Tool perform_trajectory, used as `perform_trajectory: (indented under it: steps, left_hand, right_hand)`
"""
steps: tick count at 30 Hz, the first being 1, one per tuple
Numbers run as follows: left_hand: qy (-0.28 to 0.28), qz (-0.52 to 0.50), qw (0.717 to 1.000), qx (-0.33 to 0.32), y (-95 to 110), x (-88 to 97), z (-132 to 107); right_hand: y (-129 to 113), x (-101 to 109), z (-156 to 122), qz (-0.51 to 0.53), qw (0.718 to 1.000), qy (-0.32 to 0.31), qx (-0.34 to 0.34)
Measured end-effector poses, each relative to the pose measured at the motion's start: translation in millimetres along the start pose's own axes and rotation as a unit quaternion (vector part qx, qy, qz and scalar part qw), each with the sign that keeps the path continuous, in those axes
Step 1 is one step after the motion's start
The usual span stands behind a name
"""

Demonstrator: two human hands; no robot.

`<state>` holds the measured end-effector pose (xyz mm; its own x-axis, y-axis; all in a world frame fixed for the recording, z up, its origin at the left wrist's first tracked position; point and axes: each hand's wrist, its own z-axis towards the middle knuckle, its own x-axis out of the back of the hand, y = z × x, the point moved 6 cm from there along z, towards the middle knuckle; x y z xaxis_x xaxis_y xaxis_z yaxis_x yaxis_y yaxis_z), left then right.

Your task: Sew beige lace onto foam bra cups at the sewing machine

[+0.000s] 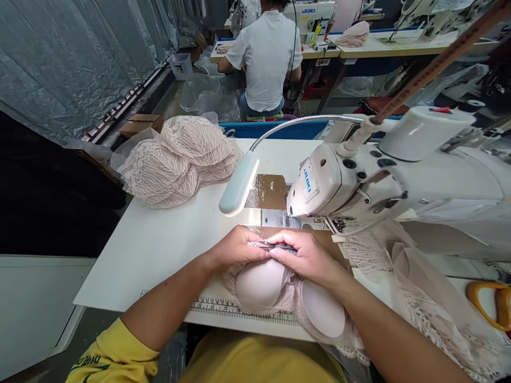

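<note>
A pale pink bra (pixel 261 287) with two smooth moulded cups and lace edging lies at the table's front edge. My left hand (pixel 237 247) is closed on the bra's upper lace edge, with thumb and fingers pinched together. Dark metal thread snips (pixel 285 248) sit in the closed fingers of my right hand (pixel 309 258), blades pointing left at the pinched edge. Both hands nearly meet just in front of the sewing machine (pixel 319 186). The fingers partly hide the snips and the fabric between them.
A pile of lace pieces (pixel 179 159) stands at the table's back left. A lamp (pixel 239 183) on a bendy neck hangs over the table. More lace fabric (pixel 419 287) trails on the right, near yellow-handled scissors (pixel 489 303). Ahead, a person in white (pixel 267 58) sits at another machine.
</note>
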<state>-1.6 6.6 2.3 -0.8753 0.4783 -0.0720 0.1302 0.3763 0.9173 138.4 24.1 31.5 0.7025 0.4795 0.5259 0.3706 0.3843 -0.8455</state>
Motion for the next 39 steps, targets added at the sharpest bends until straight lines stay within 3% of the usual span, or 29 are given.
perform_trajectory:
  steps: [5,9,13,16,18,20,23,25,27,31,34,36,38,39]
  left_hand:
    - [-0.010,0.007,1.000,0.002,-3.2,-1.2,2.1]
    - [-0.006,0.022,0.999,-0.029,-0.8,1.5,3.1]
    - [-0.018,0.046,0.996,-0.068,6.5,7.2,-1.5]
    - [-0.041,0.078,0.994,-0.067,9.0,7.7,-7.2]
    - [-0.051,0.164,0.983,-0.064,9.4,2.5,-11.6]
    - [-0.036,0.301,0.951,-0.067,10.4,-5.4,-16.7]
    - [-0.009,0.498,0.864,-0.066,13.9,-19.1,-27.7]
    - [0.001,0.580,0.811,-0.074,19.0,-23.5,-39.7]
    - [0.022,0.617,0.782,-0.088,25.7,-18.8,-56.6]
    - [0.096,0.620,0.775,-0.076,32.2,17.5,-99.4]
    - [0.196,0.622,0.755,-0.062,41.2,56.9,-131.7]
    - [0.298,0.623,0.717,-0.086,61.5,84.0,-153.3]
    - [0.418,0.618,0.650,-0.143,94.2,108.8,-175.7]
    - [0.475,0.611,0.607,-0.182,112.8,119.4,-186.4]
  right_hand:
    - [0.1,-5.3,4.3,-0.005,1.000,0.015,-0.024]
    - [-3.5,9.5,-0.9,-0.034,0.997,0.015,-0.067]
    - [4.3,37.9,-34.5,-0.109,0.981,-0.056,-0.151]
    - [26.4,59.2,-68.2,-0.184,0.953,-0.044,-0.236]
    - [41.7,63.9,-85.9,-0.233,0.930,-0.029,-0.284]
    - [48.0,57.8,-93.6,-0.250,0.928,-0.032,-0.273]
    - [42.3,47.6,-92.7,-0.252,0.942,-0.030,-0.218]
    - [28.5,47.5,-86.4,-0.250,0.953,-0.002,-0.171]
    - [10.7,46.1,-76.6,-0.223,0.966,0.014,-0.133]
    - [-28.7,14.9,-43.0,-0.110,0.989,-0.045,-0.084]
    - [-61.8,-17.4,-2.3,-0.065,0.998,-0.007,0.014]
    - [-78.9,-38.1,31.5,-0.033,0.996,0.018,0.076]
    - [-92.0,-49.9,70.2,-0.025,0.992,0.052,0.113]
    - [-101.9,-47.7,88.9,-0.010,0.982,0.102,0.160]
